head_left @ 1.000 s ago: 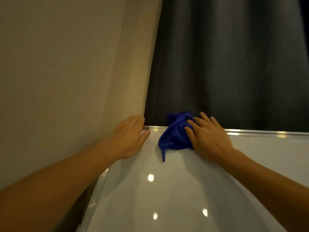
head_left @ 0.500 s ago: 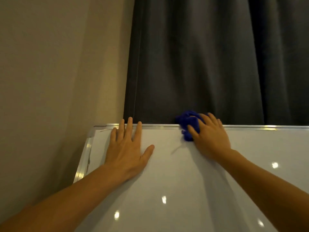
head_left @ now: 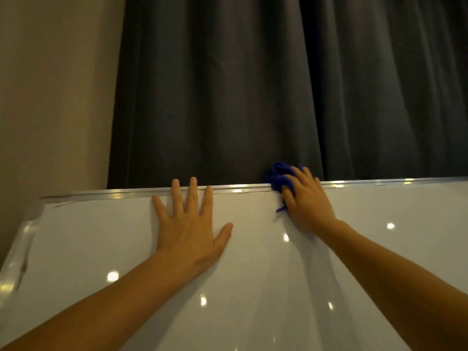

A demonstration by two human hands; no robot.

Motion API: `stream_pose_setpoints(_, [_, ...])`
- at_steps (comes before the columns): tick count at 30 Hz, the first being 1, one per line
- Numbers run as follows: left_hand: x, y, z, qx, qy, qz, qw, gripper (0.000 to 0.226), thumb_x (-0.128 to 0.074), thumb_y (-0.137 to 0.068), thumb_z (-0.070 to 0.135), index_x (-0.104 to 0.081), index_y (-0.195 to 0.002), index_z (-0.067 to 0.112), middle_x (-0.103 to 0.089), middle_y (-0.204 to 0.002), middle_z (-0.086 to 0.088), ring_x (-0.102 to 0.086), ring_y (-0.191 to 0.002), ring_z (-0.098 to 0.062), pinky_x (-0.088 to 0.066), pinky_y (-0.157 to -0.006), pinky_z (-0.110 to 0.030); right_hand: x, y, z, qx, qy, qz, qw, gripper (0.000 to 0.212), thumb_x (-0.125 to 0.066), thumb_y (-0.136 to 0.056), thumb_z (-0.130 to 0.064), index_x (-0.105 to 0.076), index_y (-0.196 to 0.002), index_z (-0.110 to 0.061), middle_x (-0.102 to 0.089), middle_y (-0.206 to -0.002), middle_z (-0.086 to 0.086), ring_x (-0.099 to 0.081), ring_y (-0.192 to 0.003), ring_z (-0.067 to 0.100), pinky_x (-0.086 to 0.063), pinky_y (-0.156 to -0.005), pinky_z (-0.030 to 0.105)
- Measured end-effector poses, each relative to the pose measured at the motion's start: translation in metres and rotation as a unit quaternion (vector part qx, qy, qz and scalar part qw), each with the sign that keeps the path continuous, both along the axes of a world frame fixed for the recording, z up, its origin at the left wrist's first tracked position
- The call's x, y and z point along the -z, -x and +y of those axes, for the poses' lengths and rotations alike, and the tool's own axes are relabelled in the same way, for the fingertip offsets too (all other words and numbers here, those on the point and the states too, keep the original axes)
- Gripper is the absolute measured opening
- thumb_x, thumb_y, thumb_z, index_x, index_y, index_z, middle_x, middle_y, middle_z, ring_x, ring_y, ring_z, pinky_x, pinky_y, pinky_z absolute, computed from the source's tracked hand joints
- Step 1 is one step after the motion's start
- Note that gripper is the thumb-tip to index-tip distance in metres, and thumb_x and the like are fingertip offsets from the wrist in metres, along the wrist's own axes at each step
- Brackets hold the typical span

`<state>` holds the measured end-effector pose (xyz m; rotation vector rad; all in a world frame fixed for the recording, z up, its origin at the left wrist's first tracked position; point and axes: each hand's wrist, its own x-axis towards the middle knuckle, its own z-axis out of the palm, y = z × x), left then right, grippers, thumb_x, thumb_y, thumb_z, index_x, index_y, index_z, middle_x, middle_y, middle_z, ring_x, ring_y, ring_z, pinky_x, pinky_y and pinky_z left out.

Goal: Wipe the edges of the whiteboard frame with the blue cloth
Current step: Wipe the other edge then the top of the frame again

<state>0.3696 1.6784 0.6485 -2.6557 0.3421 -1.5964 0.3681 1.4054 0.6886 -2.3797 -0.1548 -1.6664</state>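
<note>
The whiteboard fills the lower half of the view, with its silver top frame edge (head_left: 238, 190) running across the middle and its left frame edge (head_left: 17, 264) slanting down at the left. A bunched blue cloth (head_left: 278, 176) sits on the top edge, right of centre. My right hand (head_left: 307, 201) presses on the cloth and grips it, its fingers over the frame. Flat on the board's white surface lies my left hand (head_left: 191, 224), fingers spread, fingertips reaching the top edge, holding nothing.
A dark grey curtain (head_left: 278, 84) hangs right behind the board's top edge. A beige wall (head_left: 55, 92) stands at the left, close to the board's top left corner. Ceiling lights reflect as bright spots on the glossy surface.
My right hand has slid the blue cloth to the right along the top frame edge. My left hand moved from the top left corner to lie flat farther right.
</note>
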Motion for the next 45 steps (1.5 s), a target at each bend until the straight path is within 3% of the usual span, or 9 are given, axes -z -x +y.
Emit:
stream_pose_setpoints(3, [-0.001, -0.004, -0.032, 0.015, -0.018, 0.012, 1.000, 0.094, 0.016, -0.066, 0.080, 0.018, -0.147, 0.033, 0.019, -0.160, -0.009, 0.019, -0.144, -0.040, 0.006, -0.109, -0.068, -0.001, 0.002, -0.037, 0.012, -0.157, 0.037, 0.987, 0.044, -0.037, -0.101, -0.031, -0.043, -0.144, -0.022, -0.026, -0.160, 0.006, -0.014, -0.147, 0.036, -0.013, -0.120, 0.048])
stream_pose_setpoints(9, [-0.002, -0.006, -0.134, 0.006, -0.004, 0.014, 1.000, 0.097, 0.025, -0.065, 0.075, 0.005, -0.150, 0.033, 0.012, -0.161, -0.009, 0.015, -0.143, -0.042, 0.006, -0.108, -0.068, 0.016, -0.009, -0.039, -0.107, 0.189, 0.011, 0.976, 0.054, -0.029, -0.098, -0.047, -0.032, -0.149, -0.031, -0.021, -0.162, -0.006, -0.001, -0.150, 0.017, 0.002, -0.117, 0.033])
stream_pose_setpoints(16, [0.001, -0.015, -0.240, -0.030, 0.008, 0.031, 0.999, 0.101, 0.025, -0.063, 0.077, 0.013, -0.150, 0.027, 0.019, -0.159, -0.011, 0.017, -0.143, -0.043, 0.004, -0.111, -0.065, -0.020, -0.029, -0.282, -0.014, -0.084, 0.006, 0.996, 0.034, -0.038, -0.101, -0.018, -0.059, -0.127, -0.016, -0.048, -0.145, 0.013, -0.033, -0.132, 0.038, -0.029, -0.111, 0.047])
stream_pose_setpoints(21, [-0.009, -0.017, -0.339, -0.018, 0.024, 0.017, 0.999, 0.091, 0.010, -0.073, 0.076, 0.015, -0.149, 0.026, 0.018, -0.160, -0.011, 0.018, -0.143, -0.043, 0.004, -0.111, -0.066, -0.012, -0.040, -0.259, -0.137, 0.124, -0.023, 0.983, 0.043, -0.039, -0.098, -0.037, -0.053, -0.136, -0.023, -0.044, -0.150, 0.003, -0.022, -0.141, 0.026, -0.016, -0.116, 0.040])
stream_pose_setpoints(23, [-0.008, -0.019, -0.371, -0.002, 0.005, 0.016, 1.000, 0.089, 0.006, -0.076, 0.075, 0.015, -0.149, 0.026, 0.019, -0.160, -0.009, 0.021, -0.142, -0.041, 0.008, -0.109, -0.066, -0.015, -0.041, -0.279, -0.147, 0.179, -0.030, 0.972, 0.041, -0.042, -0.099, -0.035, -0.055, -0.134, -0.018, -0.053, -0.141, 0.010, -0.036, -0.135, 0.029, -0.024, -0.114, 0.038])
stream_pose_setpoints(28, [-0.007, -0.028, -0.405, -0.005, -0.007, 0.024, 1.000, 0.102, 0.024, -0.063, 0.077, 0.017, -0.149, 0.022, 0.025, -0.158, -0.009, 0.025, -0.141, -0.042, 0.011, -0.108, -0.068, -0.039, -0.040, -0.404, -0.016, -0.033, 0.020, 0.999, 0.034, -0.038, -0.104, -0.025, -0.060, -0.118, -0.004, -0.059, -0.118, 0.020, -0.046, -0.116, 0.036, -0.033, -0.099, 0.040])
stream_pose_setpoints(35, [-0.012, -0.026, -0.459, 0.011, -0.014, 0.014, 1.000, 0.095, 0.015, -0.068, 0.076, 0.016, -0.149, 0.025, 0.021, -0.159, -0.011, 0.024, -0.141, -0.042, 0.010, -0.108, -0.069, -0.031, -0.053, -0.356, -0.050, 0.123, -0.006, 0.991, 0.050, -0.027, -0.096, -0.051, -0.053, -0.127, -0.022, -0.059, -0.117, 0.009, -0.049, -0.103, 0.028, -0.039, -0.090, 0.040])
stream_pose_setpoints(41, [-0.009, -0.032, -0.476, 0.013, -0.024, 0.045, 0.999, 0.103, 0.015, -0.062, 0.078, 0.016, -0.149, 0.022, 0.024, -0.158, -0.012, 0.022, -0.142, -0.042, 0.004, -0.111, -0.067, -0.033, -0.046, -0.482, 0.083, -0.007, 0.061, 0.995, 0.039, -0.039, -0.102, -0.038, -0.044, -0.135, -0.017, -0.051, -0.129, 0.013, -0.045, -0.113, 0.032, -0.038, -0.096, 0.040])
stream_pose_setpoints(45, [-0.016, -0.028, -0.514, 0.000, -0.029, 0.048, 0.998, 0.101, 0.007, -0.069, 0.079, 0.015, -0.149, 0.020, 0.023, -0.158, -0.014, 0.021, -0.142, -0.044, 0.007, -0.110, -0.068, -0.040, -0.056, -0.468, 0.066, 0.040, 0.052, 0.996, 0.039, -0.042, -0.100, -0.037, -0.047, -0.133, -0.017, -0.052, -0.127, 0.013, -0.046, -0.114, 0.032, -0.039, -0.097, 0.040])
